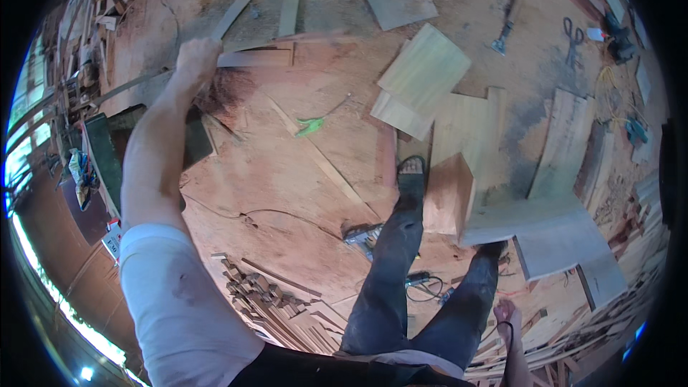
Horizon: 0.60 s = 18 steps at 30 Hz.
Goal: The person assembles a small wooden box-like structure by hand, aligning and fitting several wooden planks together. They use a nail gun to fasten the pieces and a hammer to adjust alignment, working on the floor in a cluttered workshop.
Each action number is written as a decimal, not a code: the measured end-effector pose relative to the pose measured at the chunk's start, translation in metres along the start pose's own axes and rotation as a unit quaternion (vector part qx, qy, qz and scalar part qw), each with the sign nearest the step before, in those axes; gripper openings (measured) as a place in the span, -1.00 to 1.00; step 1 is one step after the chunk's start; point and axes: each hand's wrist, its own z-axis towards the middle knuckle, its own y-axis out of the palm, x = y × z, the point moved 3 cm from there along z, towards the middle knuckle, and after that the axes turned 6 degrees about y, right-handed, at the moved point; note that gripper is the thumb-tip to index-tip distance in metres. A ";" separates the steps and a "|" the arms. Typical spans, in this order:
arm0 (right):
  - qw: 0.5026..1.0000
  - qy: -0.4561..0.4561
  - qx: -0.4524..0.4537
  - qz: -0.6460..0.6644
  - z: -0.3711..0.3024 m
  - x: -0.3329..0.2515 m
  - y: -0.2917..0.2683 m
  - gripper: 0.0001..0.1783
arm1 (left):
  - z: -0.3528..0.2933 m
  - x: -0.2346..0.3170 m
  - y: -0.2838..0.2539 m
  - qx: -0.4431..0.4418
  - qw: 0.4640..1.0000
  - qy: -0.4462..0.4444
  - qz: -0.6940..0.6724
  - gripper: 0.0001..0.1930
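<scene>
My left hand [198, 59] is stretched out to the far left, its fingers curled closed. What they grip, if anything, is hidden. Right beside the knuckles lies a short pale wooden board [256, 57], and a long thin strip [140, 86] runs up to the wrist from the left. A dark green box-like piece [107, 158] shows behind the forearm. Low on the right, my right hand [506, 312] hangs by my leg with a dark cord round the wrist. Its fingers look loosely apart and nothing shows in them.
Sawdust covers the floor. Wide wooden panels [430, 64] and a box-like wooden assembly [448, 197] are by my feet. A green-handled tool [310, 126] lies ahead near a slanting strip [333, 172]. Scissors [573, 41], a power tool [365, 239], cords and stacked offcuts [261, 290] surround me.
</scene>
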 end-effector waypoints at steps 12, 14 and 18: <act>0.719 -0.524 0.449 -0.081 0.139 -0.435 -0.176 0.04 | -0.055 0.025 -0.203 0.158 0.970 0.182 -0.016 -0.90; 0.686 -0.556 0.436 -0.173 0.132 -0.488 -0.199 -0.05 | -0.070 0.042 -0.248 0.165 0.968 0.183 -0.039 -0.87; 0.693 -0.608 0.387 0.022 0.066 -0.520 -0.241 -0.13 | -0.120 0.068 -0.326 0.260 0.931 0.235 -0.105 -0.77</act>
